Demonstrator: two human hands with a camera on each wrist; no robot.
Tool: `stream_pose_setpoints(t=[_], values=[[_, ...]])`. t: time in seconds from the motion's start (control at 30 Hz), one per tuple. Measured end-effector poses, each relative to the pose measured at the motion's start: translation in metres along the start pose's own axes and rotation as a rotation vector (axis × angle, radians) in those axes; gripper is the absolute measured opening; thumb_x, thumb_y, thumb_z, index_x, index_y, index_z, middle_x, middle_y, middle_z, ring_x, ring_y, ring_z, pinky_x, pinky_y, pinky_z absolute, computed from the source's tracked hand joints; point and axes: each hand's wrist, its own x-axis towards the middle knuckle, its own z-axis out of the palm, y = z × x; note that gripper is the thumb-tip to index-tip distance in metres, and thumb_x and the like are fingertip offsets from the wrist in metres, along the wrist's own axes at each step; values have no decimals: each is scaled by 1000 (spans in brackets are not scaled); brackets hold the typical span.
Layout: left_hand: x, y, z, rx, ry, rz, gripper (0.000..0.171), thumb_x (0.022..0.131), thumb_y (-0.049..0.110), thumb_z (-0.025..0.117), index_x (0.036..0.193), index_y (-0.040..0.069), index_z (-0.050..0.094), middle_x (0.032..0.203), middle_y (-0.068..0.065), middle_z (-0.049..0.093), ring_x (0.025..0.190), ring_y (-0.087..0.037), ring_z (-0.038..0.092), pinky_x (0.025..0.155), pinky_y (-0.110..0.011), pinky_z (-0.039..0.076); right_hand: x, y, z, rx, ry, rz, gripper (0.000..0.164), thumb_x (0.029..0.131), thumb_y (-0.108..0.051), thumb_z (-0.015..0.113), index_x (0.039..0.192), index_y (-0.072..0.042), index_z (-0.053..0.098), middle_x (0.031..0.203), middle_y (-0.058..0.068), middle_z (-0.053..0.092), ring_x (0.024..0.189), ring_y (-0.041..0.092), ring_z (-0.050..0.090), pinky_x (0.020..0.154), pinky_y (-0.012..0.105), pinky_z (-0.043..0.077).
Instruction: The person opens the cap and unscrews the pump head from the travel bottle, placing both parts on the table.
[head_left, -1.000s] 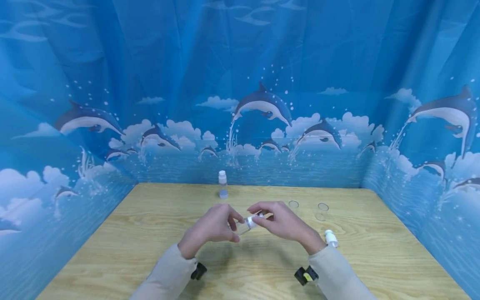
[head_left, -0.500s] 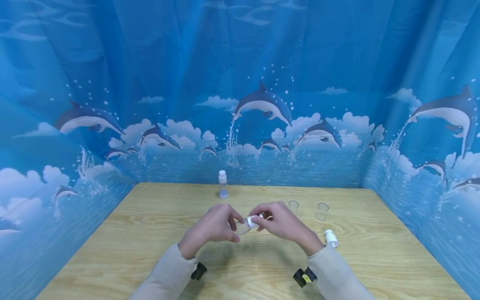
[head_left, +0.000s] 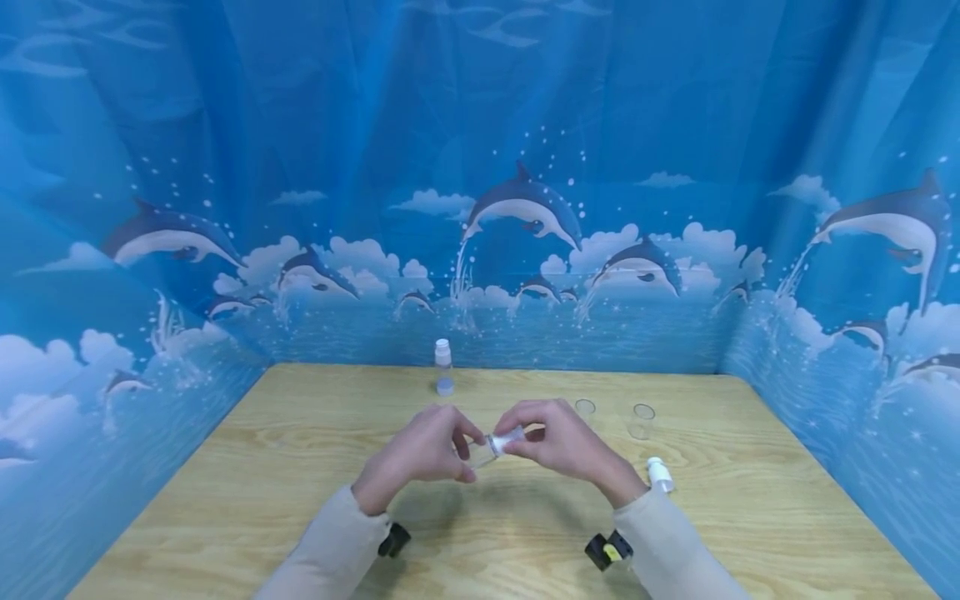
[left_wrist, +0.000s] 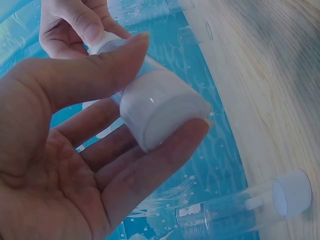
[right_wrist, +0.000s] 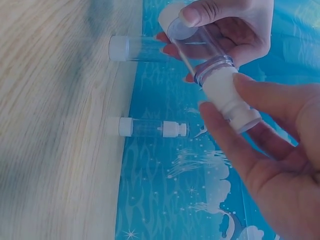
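Observation:
In the head view my left hand (head_left: 426,447) holds a clear bottle (head_left: 480,452) by its body, tilted over the table. Its white base (left_wrist: 162,110) shows between thumb and fingers in the left wrist view. My right hand (head_left: 558,442) pinches the white pump top (right_wrist: 227,97) between thumb and fingers; this top sits at the bottle's neck. The right wrist view shows the bottle's clear wall (right_wrist: 200,47) and the ridged neck (right_wrist: 214,69) bare between the two hands.
A white-topped clear bottle (head_left: 444,367) stands near the table's back edge. Two clear cups or caps, one left (head_left: 585,408) and one right (head_left: 642,422), stand at the back right. A white pump top (head_left: 660,475) lies by my right forearm. A dolphin-print curtain (head_left: 480,208) surrounds the table.
My right thumb and fingers have shifted on the white pump top, showing more of it. The left hand keeps its hold on the bottle; the head view has moved slightly.

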Motion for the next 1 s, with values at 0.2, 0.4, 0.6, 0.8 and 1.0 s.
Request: stream_pose_setpoints(t=[0.2,0.4,0.6,0.8,1.0], values=[[0,-1,-2,-4,-12,2,43,73,7,92,114,7,78,97,-11,80,78,-11,70,67,-29,60,1,-1,-2,48,-9,2,18,92,-7,76,109,-11,79,120,9,74,110,25,72,88,26,62],[-1,1,-2,-13,-14,-3,41,74,6,91,112,8,79,95,-10,79,77,-12,69,67,-31,60,1,-1,-2,69,-9,9,20,92,-7,75,111,-13,79,122,9,74,112,27,71,88,25,62],[2,-2,-1,-22,-15,-1,40,74,7,91,112,9,79,93,-10,80,74,-10,69,65,-29,59,1,0,-1,37,-9,-12,21,93,-8,75,112,-15,78,120,5,75,109,21,70,88,26,62],[2,-1,-1,-27,-15,-6,40,74,7,91,112,10,79,94,-9,80,76,-10,70,66,-30,59,0,2,-1,17,-18,-25,23,94,-10,75,116,-13,76,120,6,75,106,19,70,87,27,63],[1,0,0,-25,-6,-15,40,74,6,91,112,9,79,94,-9,80,78,-11,70,69,-32,60,0,2,-2,8,-13,3,26,102,-18,66,126,-9,71,124,12,73,106,20,71,85,27,62]])
